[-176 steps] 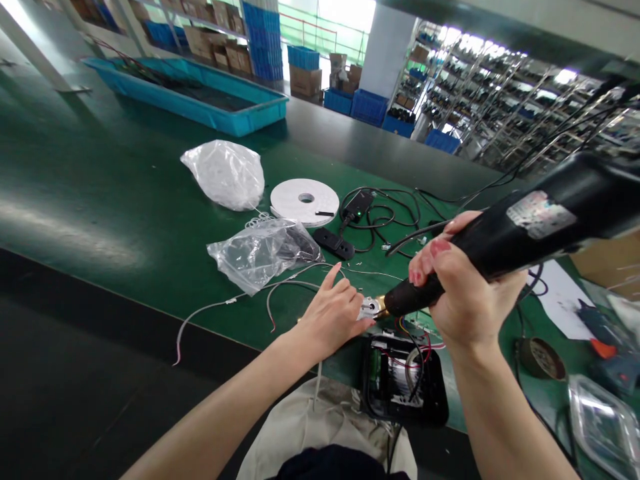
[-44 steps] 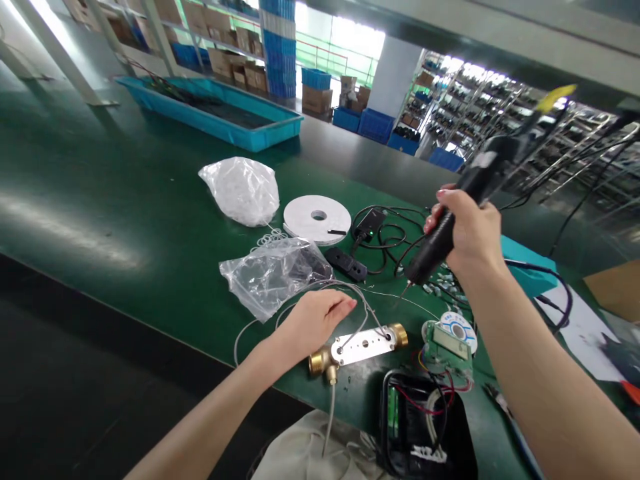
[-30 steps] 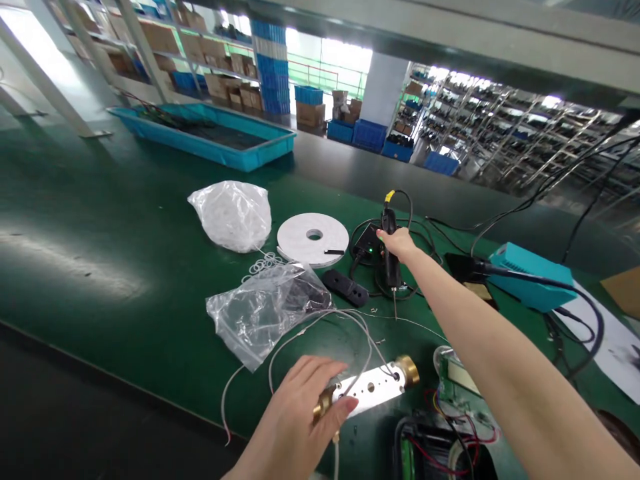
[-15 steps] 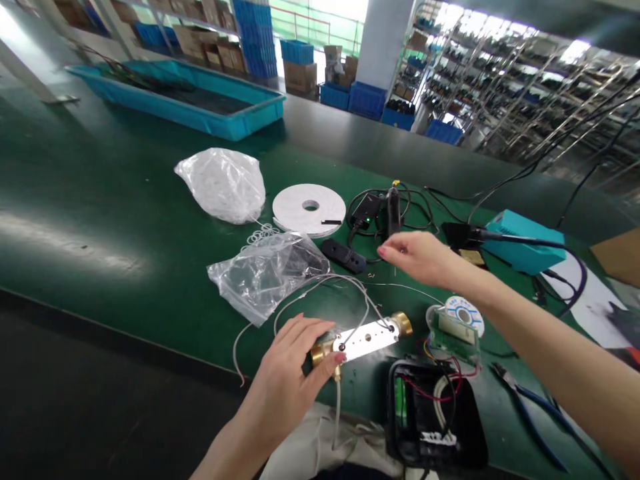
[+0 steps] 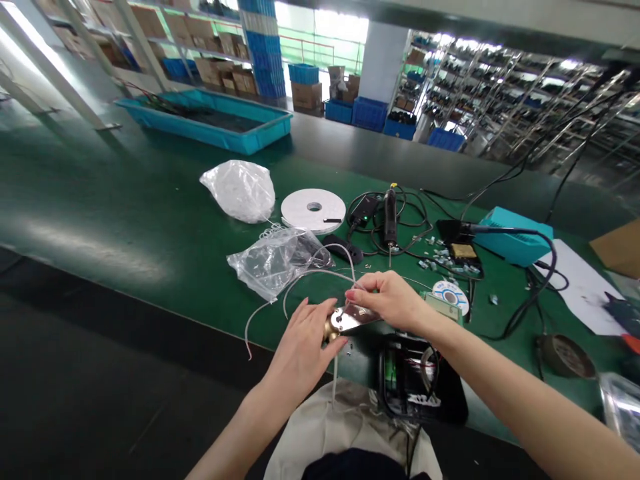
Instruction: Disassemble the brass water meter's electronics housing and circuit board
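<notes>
My left hand (image 5: 305, 337) is wrapped round the brass end (image 5: 331, 329) of a brass pipe fitting with a shiny metal plate (image 5: 351, 317) on top. My right hand (image 5: 390, 301) is over the plate's other end, thumb and fingers pinched close to its surface; whatever they hold is too small or hidden. A thin grey cable (image 5: 323, 271) loops up from the plate. Close by on the right lies an open black case (image 5: 453, 400) with wires inside. A circuit board with a display (image 5: 443, 306) is partly covered by my right forearm.
Beyond my hands lie clear plastic bags (image 5: 270, 261), a white tape roll (image 5: 300, 207) and an electric screwdriver (image 5: 390, 217). Solder wire (image 5: 456, 293), small scattered parts (image 5: 443, 257) and a teal soldering station (image 5: 517, 233) are at right. A blue tray (image 5: 235, 139) stands at the back.
My right hand has come down from near the screwdriver to the metal plate. My left hand stays on the brass end. The view has shifted, showing scattered small parts at right.
</notes>
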`<state>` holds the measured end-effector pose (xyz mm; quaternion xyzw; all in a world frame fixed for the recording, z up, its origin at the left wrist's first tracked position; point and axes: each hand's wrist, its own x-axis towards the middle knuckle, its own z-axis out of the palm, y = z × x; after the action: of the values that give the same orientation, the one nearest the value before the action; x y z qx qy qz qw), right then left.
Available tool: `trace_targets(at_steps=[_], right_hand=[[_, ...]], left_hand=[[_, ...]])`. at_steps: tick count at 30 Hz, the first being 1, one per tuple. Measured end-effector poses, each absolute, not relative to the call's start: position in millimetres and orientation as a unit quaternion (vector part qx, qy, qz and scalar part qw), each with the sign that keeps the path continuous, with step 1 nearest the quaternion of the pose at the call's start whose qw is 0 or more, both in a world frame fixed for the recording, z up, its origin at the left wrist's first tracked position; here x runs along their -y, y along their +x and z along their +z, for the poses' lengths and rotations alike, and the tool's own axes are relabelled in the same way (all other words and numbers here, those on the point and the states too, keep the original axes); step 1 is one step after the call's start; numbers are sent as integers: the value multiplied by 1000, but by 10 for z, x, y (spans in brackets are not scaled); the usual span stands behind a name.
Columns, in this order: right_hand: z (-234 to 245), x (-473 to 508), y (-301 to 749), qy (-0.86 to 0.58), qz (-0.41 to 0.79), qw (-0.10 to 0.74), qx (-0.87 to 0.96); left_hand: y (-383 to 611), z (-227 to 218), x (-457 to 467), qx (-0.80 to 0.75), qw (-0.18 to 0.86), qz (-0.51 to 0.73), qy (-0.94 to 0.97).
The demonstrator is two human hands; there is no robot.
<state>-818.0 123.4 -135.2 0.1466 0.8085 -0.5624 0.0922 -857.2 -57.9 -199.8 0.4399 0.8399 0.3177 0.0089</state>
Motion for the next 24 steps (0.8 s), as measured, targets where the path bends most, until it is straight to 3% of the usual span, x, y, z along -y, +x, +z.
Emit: trace_targets(at_steps=[3,7,16,24], right_hand=[[-1183,-1234,-8063,101,-561,1,-822],[-988,-1321,-8001,112,-553,-51,-824],[-908,-1471,-7968,132,-573,-90,-804],[-944,-1383,-7967,99,-477,-116,-866]], left_hand=[[-8574,-1948,548,-843,16,318,433],[-8575,-1862,513,-850,25,299,434],[-8535,-1801,543,-846,4,269,460],[-8482,-1752,235,-829,-11,223,512]])
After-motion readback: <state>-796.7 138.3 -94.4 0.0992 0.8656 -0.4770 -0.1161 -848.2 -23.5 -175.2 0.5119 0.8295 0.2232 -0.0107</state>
